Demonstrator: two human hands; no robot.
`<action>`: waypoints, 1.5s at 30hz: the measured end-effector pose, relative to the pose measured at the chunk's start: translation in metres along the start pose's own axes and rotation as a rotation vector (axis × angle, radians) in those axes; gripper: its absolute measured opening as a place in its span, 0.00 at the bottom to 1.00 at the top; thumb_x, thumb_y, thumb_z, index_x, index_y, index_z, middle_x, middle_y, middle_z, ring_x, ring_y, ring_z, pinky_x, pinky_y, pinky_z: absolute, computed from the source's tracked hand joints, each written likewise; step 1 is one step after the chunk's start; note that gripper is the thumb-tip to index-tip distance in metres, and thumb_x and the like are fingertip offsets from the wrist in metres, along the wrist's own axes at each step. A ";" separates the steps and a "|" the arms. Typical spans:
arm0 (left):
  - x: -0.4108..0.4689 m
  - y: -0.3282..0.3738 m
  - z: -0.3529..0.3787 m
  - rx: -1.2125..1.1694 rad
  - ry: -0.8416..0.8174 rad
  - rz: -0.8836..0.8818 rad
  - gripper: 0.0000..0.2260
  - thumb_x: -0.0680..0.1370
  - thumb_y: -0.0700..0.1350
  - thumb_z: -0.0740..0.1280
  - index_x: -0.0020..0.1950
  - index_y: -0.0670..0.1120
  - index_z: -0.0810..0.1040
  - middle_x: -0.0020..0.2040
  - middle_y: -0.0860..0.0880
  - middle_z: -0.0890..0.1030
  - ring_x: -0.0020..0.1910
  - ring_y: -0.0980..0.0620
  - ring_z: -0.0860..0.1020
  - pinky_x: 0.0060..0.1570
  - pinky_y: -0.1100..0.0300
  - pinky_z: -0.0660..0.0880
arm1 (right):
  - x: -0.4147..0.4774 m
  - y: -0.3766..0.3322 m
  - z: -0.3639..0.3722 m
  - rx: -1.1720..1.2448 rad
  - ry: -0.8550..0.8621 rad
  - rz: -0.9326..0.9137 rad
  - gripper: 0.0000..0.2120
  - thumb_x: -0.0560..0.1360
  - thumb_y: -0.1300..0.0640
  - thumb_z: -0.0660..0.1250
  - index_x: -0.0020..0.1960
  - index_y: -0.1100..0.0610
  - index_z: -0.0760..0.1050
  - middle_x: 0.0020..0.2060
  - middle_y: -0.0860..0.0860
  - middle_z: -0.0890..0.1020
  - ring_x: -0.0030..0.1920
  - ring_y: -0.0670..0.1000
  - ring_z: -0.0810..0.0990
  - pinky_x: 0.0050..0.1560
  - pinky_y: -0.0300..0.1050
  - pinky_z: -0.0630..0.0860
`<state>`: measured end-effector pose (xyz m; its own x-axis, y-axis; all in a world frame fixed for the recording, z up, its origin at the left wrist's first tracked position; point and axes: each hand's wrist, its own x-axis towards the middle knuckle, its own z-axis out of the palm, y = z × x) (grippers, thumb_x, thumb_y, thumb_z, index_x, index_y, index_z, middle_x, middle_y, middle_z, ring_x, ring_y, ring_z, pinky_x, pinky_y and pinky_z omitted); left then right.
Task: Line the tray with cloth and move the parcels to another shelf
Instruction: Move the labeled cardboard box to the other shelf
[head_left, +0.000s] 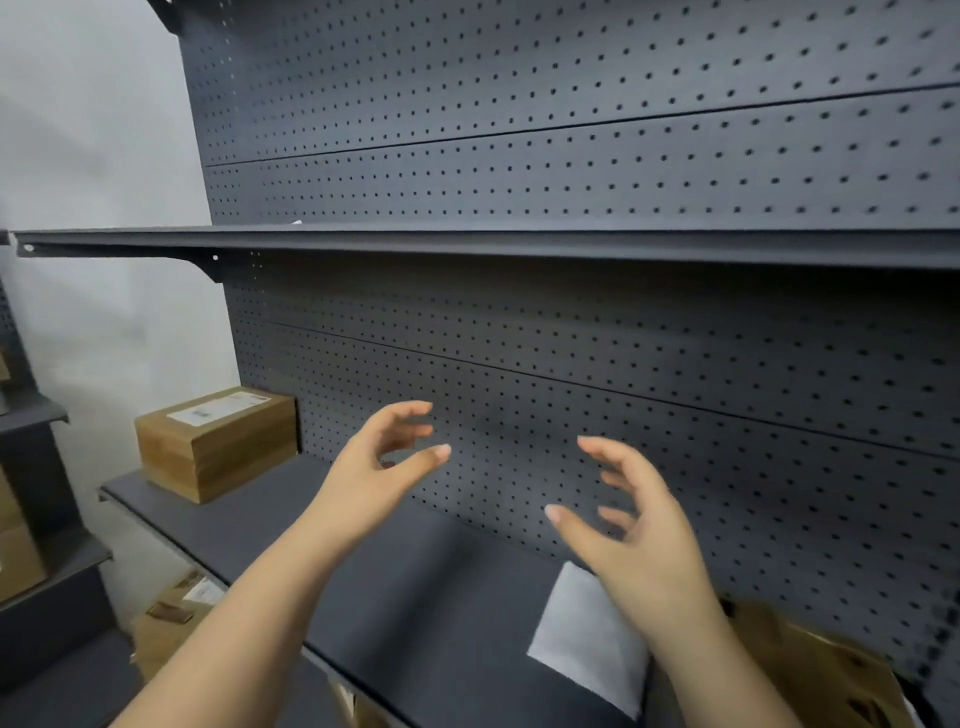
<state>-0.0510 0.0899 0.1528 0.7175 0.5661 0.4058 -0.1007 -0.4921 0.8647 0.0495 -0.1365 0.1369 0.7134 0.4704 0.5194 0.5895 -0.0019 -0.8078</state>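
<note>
Both of my hands hover in the air in front of the dark pegboard, above the middle shelf. My left hand has loosely spread, slightly bent fingers and holds nothing. My right hand faces it, fingers also spread and empty. A brown cardboard parcel with a white label stands at the left end of this shelf. A pale grey cloth lies flat on the shelf below my right wrist. Another brown parcel sits at the lower right, partly behind my right forearm.
An upper shelf runs across the view at head height. More cardboard parcels lie on a lower level at the left. A second shelving unit with boxes stands at the far left, beside a white wall.
</note>
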 end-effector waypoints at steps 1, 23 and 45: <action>0.008 -0.008 -0.008 -0.011 0.000 -0.003 0.17 0.71 0.55 0.74 0.58 0.65 0.75 0.55 0.60 0.81 0.61 0.61 0.76 0.65 0.48 0.70 | 0.006 0.001 0.013 -0.032 -0.009 -0.006 0.25 0.70 0.54 0.75 0.60 0.35 0.71 0.61 0.28 0.69 0.65 0.35 0.67 0.67 0.43 0.69; 0.152 -0.195 -0.282 -0.110 -0.103 -0.060 0.18 0.73 0.43 0.74 0.60 0.55 0.77 0.57 0.52 0.81 0.59 0.61 0.77 0.61 0.62 0.72 | 0.105 0.004 0.349 0.044 0.056 0.278 0.23 0.68 0.56 0.77 0.56 0.35 0.75 0.60 0.40 0.74 0.62 0.41 0.73 0.58 0.41 0.74; 0.299 -0.375 -0.429 0.201 -0.029 -0.287 0.23 0.73 0.53 0.72 0.66 0.61 0.72 0.64 0.60 0.71 0.68 0.53 0.69 0.57 0.59 0.66 | 0.247 0.057 0.582 0.116 -0.311 0.506 0.28 0.67 0.44 0.76 0.61 0.30 0.67 0.65 0.37 0.67 0.69 0.47 0.64 0.71 0.56 0.64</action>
<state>-0.0947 0.7275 0.0767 0.7166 0.6826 0.1432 0.2438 -0.4375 0.8655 0.0383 0.4931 0.0567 0.7400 0.6720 -0.0286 0.1486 -0.2048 -0.9675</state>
